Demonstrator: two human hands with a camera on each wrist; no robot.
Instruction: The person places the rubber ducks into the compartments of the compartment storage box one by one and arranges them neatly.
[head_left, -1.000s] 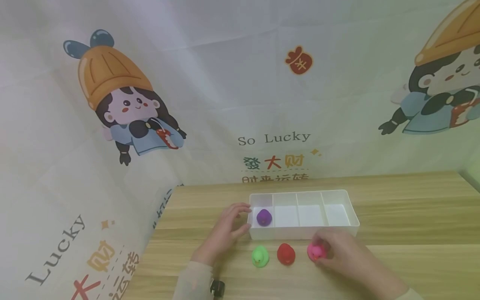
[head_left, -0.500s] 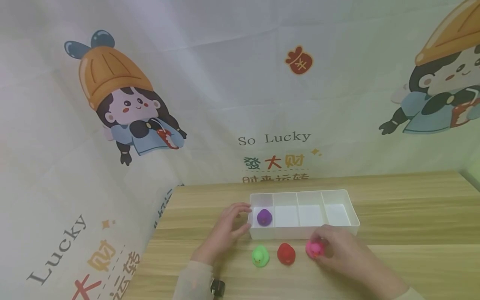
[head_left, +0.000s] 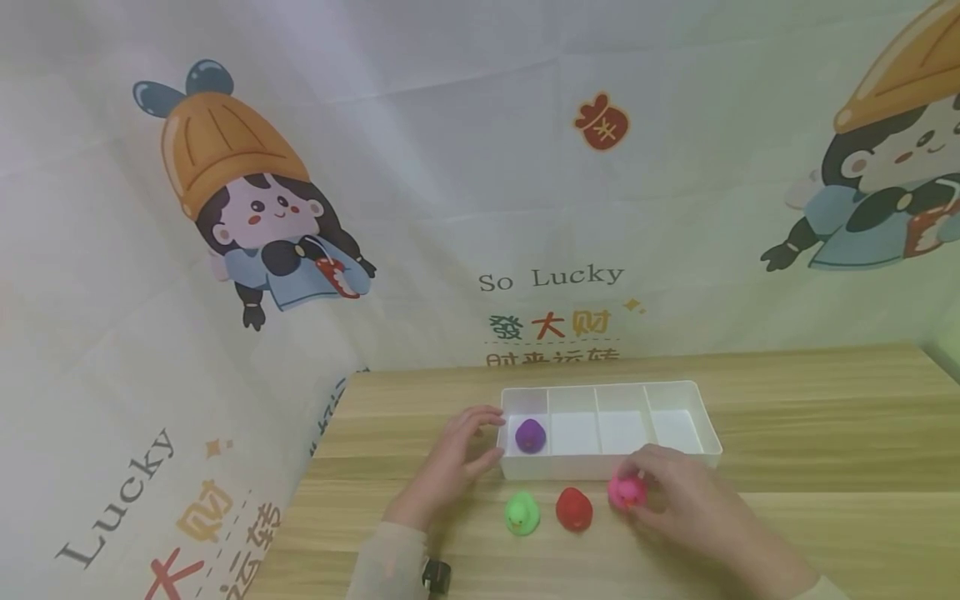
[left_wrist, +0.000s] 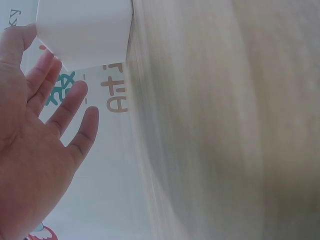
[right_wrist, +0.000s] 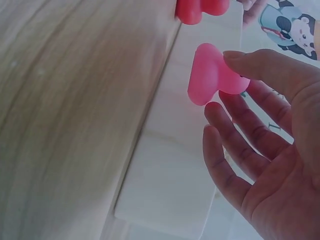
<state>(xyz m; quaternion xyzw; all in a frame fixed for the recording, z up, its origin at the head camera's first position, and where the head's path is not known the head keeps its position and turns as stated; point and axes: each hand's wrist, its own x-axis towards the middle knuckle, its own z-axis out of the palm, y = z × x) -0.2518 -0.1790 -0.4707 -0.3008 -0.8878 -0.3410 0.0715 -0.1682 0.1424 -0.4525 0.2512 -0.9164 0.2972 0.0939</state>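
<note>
Where the front row begins: green duck (head_left: pixel 522 513), upright on the wooden surface (head_left: pixel 810 433), touched by neither hand.
Beside it: red duck (head_left: pixel 574 509), upright, apart from its neighbours.
Row's right end: pink duck (head_left: pixel 627 492), upright, just before the tray's front wall; its base appears clear of the wood.
Right hand (head_left: pixel 678 498): narrow, thumb and fingers pinching the pink duck at its head, outer fingers loose.
Handling, as judged: a light pinch should do, the toy looking soft and rounded; base best held level, lifted above the front wall before any travel over it, and well away from the red neighbour.
Left hand (head_left: pixel 456 452): spread, fingertips at the tray's left end; a little steady pressure there would probably stop it sliding.
White tray (head_left: pixel 555 467): four compartments in one row.
Leftmost compartment: purple duck (head_left: pixel 530 436).
Rear: printed cloth backdrop (head_left: pixel 450 175), pale, lettered.
</note>
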